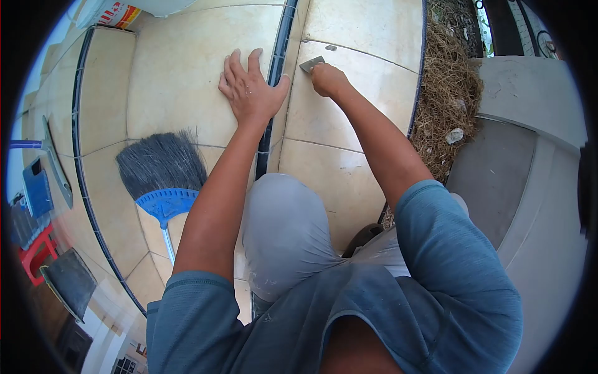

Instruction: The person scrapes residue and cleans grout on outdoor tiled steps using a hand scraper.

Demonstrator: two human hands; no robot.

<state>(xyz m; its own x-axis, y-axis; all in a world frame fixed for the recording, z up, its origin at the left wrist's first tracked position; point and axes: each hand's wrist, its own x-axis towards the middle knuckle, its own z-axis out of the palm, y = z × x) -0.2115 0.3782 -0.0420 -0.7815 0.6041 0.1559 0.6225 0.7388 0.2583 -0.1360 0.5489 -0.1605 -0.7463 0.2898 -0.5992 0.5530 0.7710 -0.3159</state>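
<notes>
My right hand [328, 80] is closed around a small scraper [311, 63] with a flat grey blade. Its blade is against or just above the lower tiled step [324, 124], near a grout line; contact is hard to judge. A small grey chip [331, 48] lies on the tile just beyond the blade. My left hand [250, 87] rests with fingers spread on the upper tiled step [180, 68], beside the dark edge trim [281, 43]. Pale dust marks its back. Below and left of that hand lies a broom [163, 163] with black bristles and a blue head.
A white bucket [118, 14] stands at the upper left. Dry grass [445, 93] borders the step on the right, with a concrete slab [495, 168] beyond. At far left are a squeegee [56, 159], a blue dustpan-like object [38, 190] and a red plastic item [38, 255].
</notes>
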